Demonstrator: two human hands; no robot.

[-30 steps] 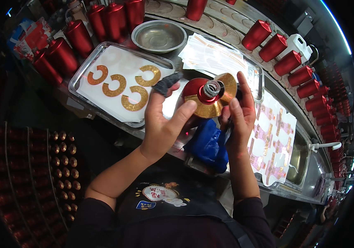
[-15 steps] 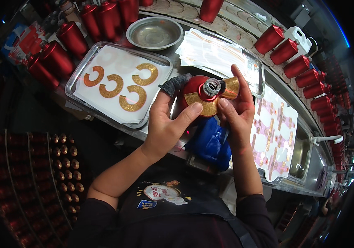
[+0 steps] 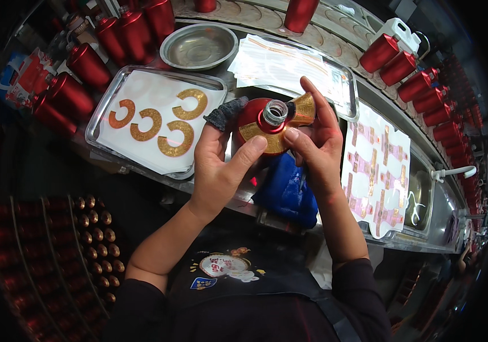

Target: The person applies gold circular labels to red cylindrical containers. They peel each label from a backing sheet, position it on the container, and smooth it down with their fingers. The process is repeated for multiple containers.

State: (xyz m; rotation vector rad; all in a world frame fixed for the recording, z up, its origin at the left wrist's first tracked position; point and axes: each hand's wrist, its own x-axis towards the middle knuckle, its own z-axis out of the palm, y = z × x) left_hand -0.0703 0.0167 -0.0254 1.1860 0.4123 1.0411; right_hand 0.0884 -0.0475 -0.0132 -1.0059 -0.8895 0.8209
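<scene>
A red bottle (image 3: 246,108) with a bare, threaded glass mouth is held between my hands, its neck toward me. A gold ring-shaped label (image 3: 276,143) lies round its shoulder, and the label's right end stands away from the red surface. My left hand (image 3: 224,151) grips the bottle's left side, thumb pressing on the gold label; a dark grey finger cover wraps one finger. With its thumb on the label's front, my right hand (image 3: 317,139) keeps its fingers behind the raised end. Just below the bottle sits a blue cloth-like bundle (image 3: 287,185).
A metal tray (image 3: 93,137) at left carries a white sheet with several gold labels. Behind stand a metal bowl (image 3: 198,47) and another tray (image 3: 353,94) of label sheets. Red bottles (image 3: 89,67) line the back. A pink-gold label sheet (image 3: 378,176) lies before a sink (image 3: 418,199) with a white tap (image 3: 455,172).
The view has shifted a little, so most things sit slightly further left. Both hands keep the bottle; the right end of the gold label still stands off, at a slightly changed angle.
</scene>
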